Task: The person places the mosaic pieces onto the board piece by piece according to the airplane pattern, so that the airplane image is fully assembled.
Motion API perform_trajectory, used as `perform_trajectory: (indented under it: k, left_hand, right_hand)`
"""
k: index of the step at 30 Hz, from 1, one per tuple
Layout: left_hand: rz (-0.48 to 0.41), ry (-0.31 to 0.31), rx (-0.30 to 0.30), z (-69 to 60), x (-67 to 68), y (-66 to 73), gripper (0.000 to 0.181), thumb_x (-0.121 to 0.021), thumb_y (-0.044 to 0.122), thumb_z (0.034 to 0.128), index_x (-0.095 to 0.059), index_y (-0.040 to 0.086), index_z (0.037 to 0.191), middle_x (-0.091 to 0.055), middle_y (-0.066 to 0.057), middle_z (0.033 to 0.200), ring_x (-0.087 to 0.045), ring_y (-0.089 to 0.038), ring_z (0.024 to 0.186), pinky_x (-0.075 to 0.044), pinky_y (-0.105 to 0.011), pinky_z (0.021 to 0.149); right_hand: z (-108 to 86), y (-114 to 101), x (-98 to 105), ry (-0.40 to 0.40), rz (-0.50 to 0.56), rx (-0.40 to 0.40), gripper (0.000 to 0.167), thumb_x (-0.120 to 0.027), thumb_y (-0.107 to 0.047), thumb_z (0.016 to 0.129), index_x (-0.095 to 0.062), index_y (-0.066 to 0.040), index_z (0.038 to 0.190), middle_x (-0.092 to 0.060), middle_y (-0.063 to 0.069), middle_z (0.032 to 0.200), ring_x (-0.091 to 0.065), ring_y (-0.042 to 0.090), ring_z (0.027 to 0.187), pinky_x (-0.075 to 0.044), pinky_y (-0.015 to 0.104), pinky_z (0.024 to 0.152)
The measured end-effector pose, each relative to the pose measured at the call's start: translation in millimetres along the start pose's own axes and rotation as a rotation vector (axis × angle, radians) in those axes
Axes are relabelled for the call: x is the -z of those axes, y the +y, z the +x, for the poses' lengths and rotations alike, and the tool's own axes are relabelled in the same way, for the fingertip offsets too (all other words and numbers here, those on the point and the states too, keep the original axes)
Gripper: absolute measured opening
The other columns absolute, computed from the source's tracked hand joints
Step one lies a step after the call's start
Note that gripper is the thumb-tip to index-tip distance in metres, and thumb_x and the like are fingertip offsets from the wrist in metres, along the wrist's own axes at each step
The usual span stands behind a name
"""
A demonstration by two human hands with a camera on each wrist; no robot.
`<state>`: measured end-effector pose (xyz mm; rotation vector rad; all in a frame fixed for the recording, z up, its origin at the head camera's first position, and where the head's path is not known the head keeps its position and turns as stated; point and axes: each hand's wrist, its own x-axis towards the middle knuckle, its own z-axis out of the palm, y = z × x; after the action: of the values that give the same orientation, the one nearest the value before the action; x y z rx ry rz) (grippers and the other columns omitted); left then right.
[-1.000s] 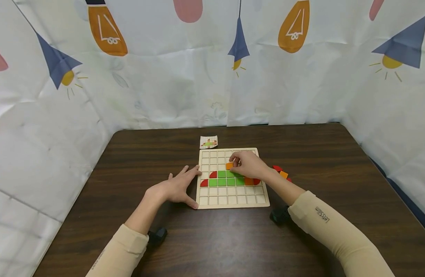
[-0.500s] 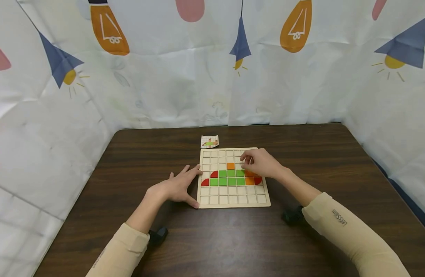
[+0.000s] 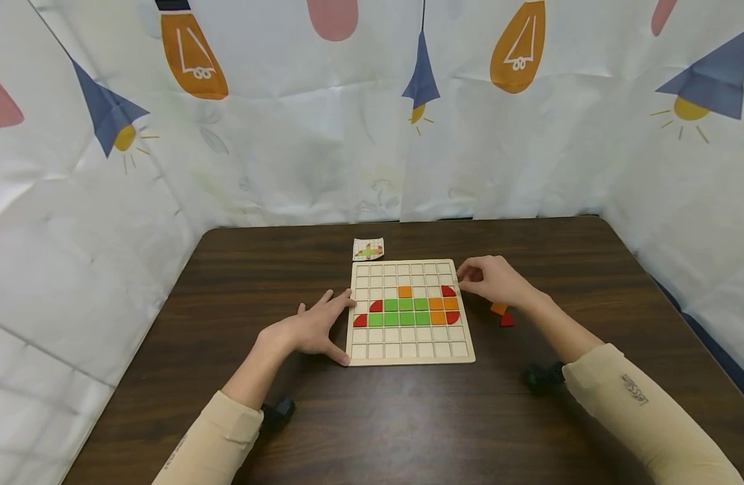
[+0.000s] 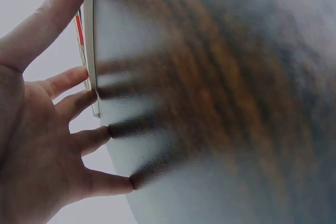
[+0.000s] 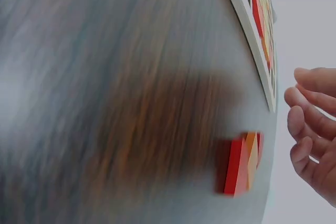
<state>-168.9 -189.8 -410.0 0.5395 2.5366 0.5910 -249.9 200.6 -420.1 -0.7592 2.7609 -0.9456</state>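
A pale wooden grid board (image 3: pixel 408 350) lies on the table. Green (image 3: pixel 406 318), orange and red tiles fill part of it, among them a lone orange square (image 3: pixel 405 292) above the green rows. My left hand (image 3: pixel 308 330) is spread along the board's left edge, thumb at the near corner and fingertips touching the side. Just past the board's right edge hovers my right hand (image 3: pixel 493 278), its fingers loosely bent and holding nothing in the right wrist view. Below it lie loose pieces: an orange tile (image 3: pixel 499 308) and a red tile (image 3: pixel 507 320); the hand may hide another.
A small picture card (image 3: pixel 368 249) with a coloured grid pattern lies behind the board's far left corner. The dark wooden table (image 3: pixel 372 417) runs back to a printed white curtain (image 3: pixel 323 148), which also hangs at both sides.
My right hand has moved right from the orange square, leaving that tile on the board, and is now beyond the right edge near the loose pieces. My left hand stays put.
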Motion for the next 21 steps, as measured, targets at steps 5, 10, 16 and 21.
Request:
perform_trajectory:
  k: [5, 10, 16, 21]
  left_hand:
    - [0.005, -0.002, -0.001, 0.8, -0.6, -0.6, 0.106, -0.092, 0.042, 0.0761, -0.033, 0.015, 0.160, -0.008, -0.005, 0.172, 0.001, -0.034, 0.157, -0.002, -0.079, 0.111]
    - [0.010, -0.002, 0.006, 1.3, -1.0, -0.9, 0.106, -0.093, 0.042, 0.0758, -0.033, 0.016, 0.160, -0.008, -0.005, 0.172, 0.000, -0.034, 0.157, -0.003, -0.079, 0.111]
    - [0.010, 0.004, 0.010, 1.0, -0.8, 0.0, 0.106, -0.093, 0.041, 0.0750, -0.034, 0.015, 0.159, -0.009, -0.005, 0.172, -0.001, -0.034, 0.157, -0.004, -0.078, 0.111]
    - [0.007, 0.003, 0.007, 1.2, -0.6, -0.6, 0.107, -0.093, 0.041, 0.0750, -0.033, 0.016, 0.160, -0.009, -0.005, 0.172, 0.000, -0.034, 0.157, -0.003, -0.079, 0.111]
  right_hand:
    - [-9.2, 10, 10, -0.003, 0.000, -0.042, 0.019, -0.074, -0.011, 0.095, -0.073, -0.001, 0.111, -0.068, 0.001, 0.090, -0.061, 0.018, 0.078, -0.053, 0.035, 0.069]
    - [-16.3, 22, 15, -0.020, -0.010, -0.067, 0.017, -0.073, -0.012, 0.096, -0.073, -0.001, 0.109, -0.067, 0.000, 0.088, -0.060, 0.018, 0.076, -0.052, 0.035, 0.067]
    - [-23.8, 33, 16, -0.064, -0.021, -0.097, 0.014, -0.075, -0.017, 0.095, -0.072, -0.005, 0.102, -0.064, -0.001, 0.081, -0.057, 0.017, 0.072, -0.050, 0.035, 0.067]
    - [-28.5, 36, 18, -0.088, -0.034, -0.123, 0.017, -0.078, -0.021, 0.093, -0.072, -0.007, 0.099, -0.063, 0.000, 0.082, -0.057, 0.018, 0.073, -0.049, 0.036, 0.067]
